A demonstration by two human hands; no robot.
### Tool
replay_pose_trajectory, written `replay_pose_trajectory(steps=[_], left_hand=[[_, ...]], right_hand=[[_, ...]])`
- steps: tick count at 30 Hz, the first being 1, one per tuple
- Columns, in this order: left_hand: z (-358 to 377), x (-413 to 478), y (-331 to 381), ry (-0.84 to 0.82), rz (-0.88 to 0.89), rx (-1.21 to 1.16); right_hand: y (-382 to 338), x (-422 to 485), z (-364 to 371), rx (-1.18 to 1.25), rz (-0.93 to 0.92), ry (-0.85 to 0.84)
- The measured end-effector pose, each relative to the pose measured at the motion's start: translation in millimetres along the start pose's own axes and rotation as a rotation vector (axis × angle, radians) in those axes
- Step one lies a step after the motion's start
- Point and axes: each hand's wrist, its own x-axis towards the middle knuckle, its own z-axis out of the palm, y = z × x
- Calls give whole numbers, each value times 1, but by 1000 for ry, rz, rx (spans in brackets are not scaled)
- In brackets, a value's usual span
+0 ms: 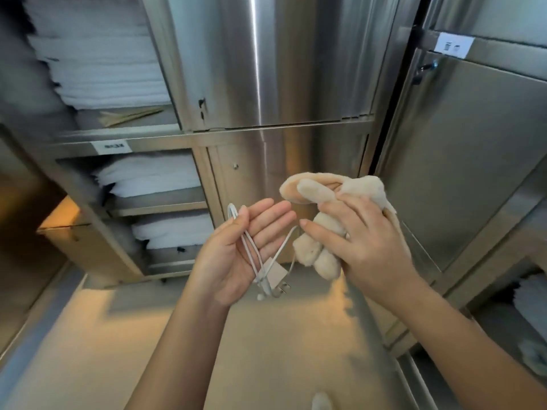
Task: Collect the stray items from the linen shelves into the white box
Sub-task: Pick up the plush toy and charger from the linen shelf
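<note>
Linen store or housekeeping back room, probably of a hotel or hospital. Stainless-steel cabinets (266,69) from nine round to three o'clock. Stacks of folded white towels (97,63) on open shelves (159,199) at ten. Printed shelf label (112,146) at nine. Keyed door (473,143) at two.

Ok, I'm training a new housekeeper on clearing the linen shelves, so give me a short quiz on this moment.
1. True or false: the right hand grips a beige plush toy.
2. What lies across the open palm of the left hand? A) a white charger cable with its plug B) a folded napkin C) a key ring
3. Fill in: the open shelves on the left hold stacks of white ____.

Key: 1 true; 2 A; 3 towels.
</note>
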Motion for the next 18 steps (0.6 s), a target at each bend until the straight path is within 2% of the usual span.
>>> replay_pose_trajectory(steps=[6,18], left_hand=[[-60,-26,45,200,167,22],[-145,-37,126,539,457,34]], right_hand=[[-40,55,63,132,-155,-3],[-117,179,185,603,-456,33]])
